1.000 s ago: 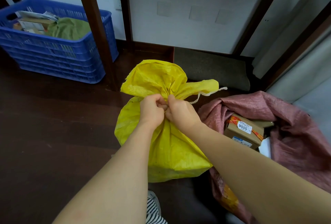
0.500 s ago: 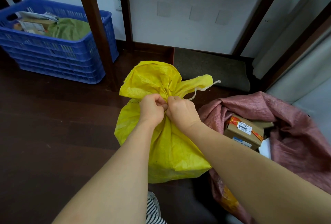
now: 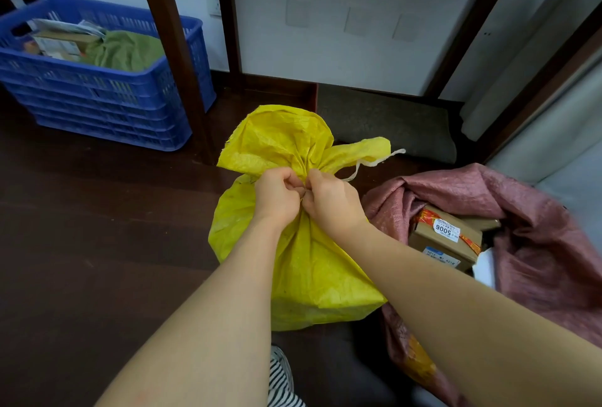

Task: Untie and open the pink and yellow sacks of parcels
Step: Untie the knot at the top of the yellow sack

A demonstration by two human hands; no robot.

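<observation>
A yellow woven sack [image 3: 312, 273] stands on the dark floor in the middle, its neck gathered and tied. My left hand [image 3: 277, 196] and my right hand [image 3: 330, 199] are both pinched on the knot at the neck, knuckles almost touching. A pale string end [image 3: 374, 162] trails out to the right of the knot. To the right lies the pink sack [image 3: 537, 237], its mouth open, with a brown cardboard parcel [image 3: 443, 243] bearing a white label showing inside.
A blue plastic crate [image 3: 107, 97] with papers and green cloth stands at the back left. Dark wooden posts [image 3: 172, 54] rise behind the yellow sack. A grey mat [image 3: 391, 123] lies by the white wall. A striped shoe [image 3: 280, 377] shows at the bottom.
Both hands stay on the knot with small finger movements. The yellow sack's gathered top and the loose string end have shifted slightly.
</observation>
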